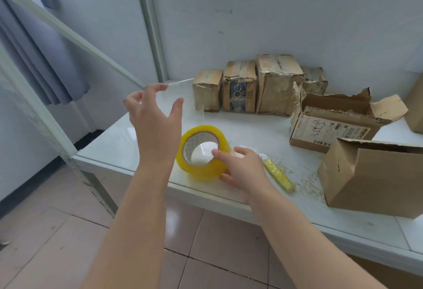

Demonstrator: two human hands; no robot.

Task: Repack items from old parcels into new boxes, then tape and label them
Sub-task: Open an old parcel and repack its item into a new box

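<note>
A yellowish roll of clear packing tape (203,153) stands on edge near the front of the white table (128,142). My right hand (240,169) grips it, with the index finger inside the core and the thumb under the outer edge. My left hand (153,119) is raised above the table to the left of the roll, its fingers spread and curved. A thin strip of clear tape (180,82) touches its index fingertip and runs right toward the parcels. Several worn, taped old parcels (239,87) stand in a row at the back. A plain brown box (375,174) sits at the right front.
A yellow utility knife (278,173) lies just right of my right hand. A torn-open printed carton (332,126) sits behind the brown box, and another box (415,105) shows at the right edge. Metal frame bars (68,34) cross on the left above a tiled floor.
</note>
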